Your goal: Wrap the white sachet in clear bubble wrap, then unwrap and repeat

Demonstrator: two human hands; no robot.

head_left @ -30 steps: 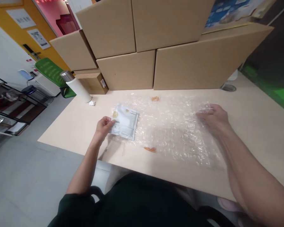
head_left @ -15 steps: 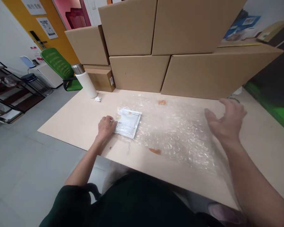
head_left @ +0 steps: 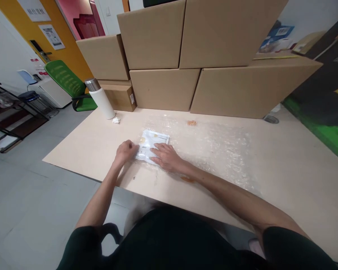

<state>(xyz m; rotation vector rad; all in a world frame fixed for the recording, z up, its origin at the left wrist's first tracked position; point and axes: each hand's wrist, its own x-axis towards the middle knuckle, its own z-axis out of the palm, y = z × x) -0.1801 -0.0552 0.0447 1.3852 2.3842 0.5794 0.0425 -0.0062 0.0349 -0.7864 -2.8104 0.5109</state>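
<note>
Far to the left of the bubble wrap (head_left: 225, 140), beyond the table (head_left: 295, 168), stood a black rack (head_left: 7, 123), and after it a green chair (head_left: 64, 80) near a yellow door (head_left: 66, 48). A white bottle (head_left: 103, 103) with a metallic cap stood on the table, left of the wrap and behind it, with a crumpled white scrap (head_left: 116, 120) just beside its base and a small carton (head_left: 118, 96) close behind.

The left hand (head_left: 126, 151) was at the wrap's left end, its fingers bunched narrowly at the left edge of a pale pouch (head_left: 148, 139) — whether they pinched the pouch, the wrap or both, I could not tell. The pouch lay flat on that left end of the wrap. The right hand (head_left: 167, 158) rested palm down over the pouch's right part, fingers spread wide and closed around nothing; its forearm slanted across the near side of the wrap.

One orange-brown patch (head_left: 187, 179) showed at the wrap's near edge, partly hidden by that forearm, another orange patch (head_left: 191, 122) at its far edge. Large cartons (head_left: 165, 90) were stacked behind the wrap. Beyond its right end, towards the back, lay a greyish round object (head_left: 270, 119), too small to identify.
</note>
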